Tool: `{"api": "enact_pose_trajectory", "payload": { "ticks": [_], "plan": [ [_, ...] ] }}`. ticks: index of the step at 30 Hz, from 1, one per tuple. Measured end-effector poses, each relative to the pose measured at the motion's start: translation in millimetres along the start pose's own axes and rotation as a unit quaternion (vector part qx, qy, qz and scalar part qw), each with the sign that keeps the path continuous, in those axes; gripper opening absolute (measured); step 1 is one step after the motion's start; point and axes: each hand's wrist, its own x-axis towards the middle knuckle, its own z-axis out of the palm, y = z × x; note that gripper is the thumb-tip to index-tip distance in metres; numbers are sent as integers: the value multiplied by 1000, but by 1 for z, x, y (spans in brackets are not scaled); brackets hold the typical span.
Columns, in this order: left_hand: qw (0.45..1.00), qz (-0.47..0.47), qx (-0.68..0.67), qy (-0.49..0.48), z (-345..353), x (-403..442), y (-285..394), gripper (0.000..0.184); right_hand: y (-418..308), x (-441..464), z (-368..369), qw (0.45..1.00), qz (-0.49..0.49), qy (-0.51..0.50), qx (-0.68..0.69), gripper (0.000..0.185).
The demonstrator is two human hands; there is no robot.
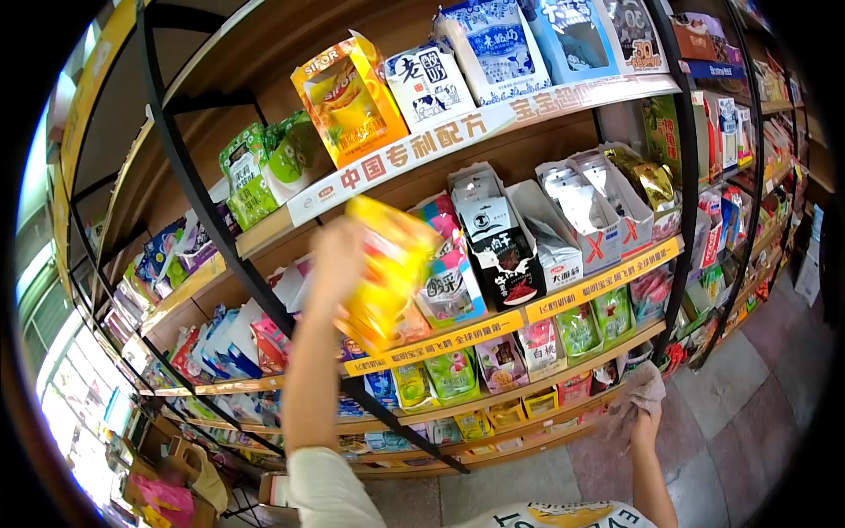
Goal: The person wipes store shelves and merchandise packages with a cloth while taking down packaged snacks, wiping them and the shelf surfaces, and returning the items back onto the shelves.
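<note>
While the left hand (337,260) holds a yellow snack package (390,268) in front of the middle shelf, the right hand (649,422) hangs well apart at the lower right, its fingers gathered on a crumpled greyish cloth (645,385). The package lies directly to the right of the left fingers, which appear clamped on its left edge; motion blur hides how each finger sits. Its long axis runs roughly upright, with some tilt, and its broad printed face shows. The left hand is plainly the nearer one, since it already has hold of the package.

Above is the upper shelf's white label strip (405,150), with an orange-and-yellow SIFOR box (349,99) standing over it. The lower end of the package overlaps the yellow price strip (475,334) in view; whether they touch cannot be told. On the right, a white-fronted carton (447,289) and a black display box (500,251) bound sideways movement, while a black metal upright (211,189) slants past on the left. The freer room seems to be outward, toward the person, over the tiled floor (528,475) of the aisle.
</note>
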Motion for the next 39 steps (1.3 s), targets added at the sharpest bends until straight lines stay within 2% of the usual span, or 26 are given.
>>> {"api": "enact_pose_trajectory", "payload": {
  "ticks": [1,2,3,4,6,8,10,12,14,15,16,18,20,21,22,24,26,27,29,32,33,34,36,37,38,39],
  "plan": [
    [994,-75,-4,74,-25,30,-13,41,-3,1,3,1000,6,20,9,23],
    [980,-156,28,117,-60,47,13,46,1,4,1,1000,5,18,11,23],
    [968,-136,-80,195,-81,71,-4,43,8,6,-6,1000,10,9,-18,23],
    [918,-135,-250,276,-99,94,-3,34,12,11,-9,999,14,1,-48,23],
    [873,-112,-436,186,-125,114,9,33,1,12,-6,999,13,-14,-48,24],
    [846,-30,-503,174,-133,135,12,34,1,20,-6,998,11,-27,-48,24],
    [823,15,-477,309,-133,154,26,32,14,29,-10,1000,-19,-15,16,23],
    [796,144,-448,380,-131,165,47,28,22,37,-20,999,-4,-25,37,22],
    [786,287,-337,432,-141,181,60,28,21,47,-18,997,11,-40,59,21],
    [795,269,-343,422,-148,187,64,30,15,49,-15,999,27,-24,38,20],
    [797,294,-311,425,-155,198,64,29,12,53,-13,999,44,-6,16,20],
    [838,274,-253,398,-154,214,67,32,21,60,-10,1000,1,-2,9,18],
    [853,279,-301,322,-145,236,67,33,18,60,-4,1000,4,-17,6,16],
    [877,280,-278,274,-140,240,72,34,21,62,0,1000,-1,-14,7,16],
    [917,236,-225,229,-138,244,76,35,27,62,3,1000,-9,0,10,19],
    [950,182,-196,159,-126,247,84,35,50,61,-1,1000,-21,18,10,25],
    [952,163,-220,137,-127,249,90,32,79,67,-12,991,-117,-30,-52,23],
    [951,119,-259,117,-132,253,87,29,78,64,-6,991,-117,-26,-54,23],
    [946,65,-299,107,-143,259,80,24,73,64,6,999,-22,26,33,22],
    [927,11,-363,89,-143,278,56,24,44,54,45,997,-16,63,37,17],
    [918,21,-387,80,-137,281,54,22,48,54,51,997,-18,65,38,17],
    [927,12,-369,70,-132,288,50,19,54,56,56,997,-31,48,48,18],
    [971,-21,-226,68,-123,301,47,18,63,58,62,997,-42,37,58,19],
    [981,-23,-171,86,-111,278,61,20,64,58,64,998,-21,16,50,26],
    [981,-16,-194,18,-109,311,40,23,65,57,68,999,-1,-6,44,36],
    [980,-19,-200,7,-109,315,37,25,66,56,73,999,-1,-4,46,36]
  ]
}}
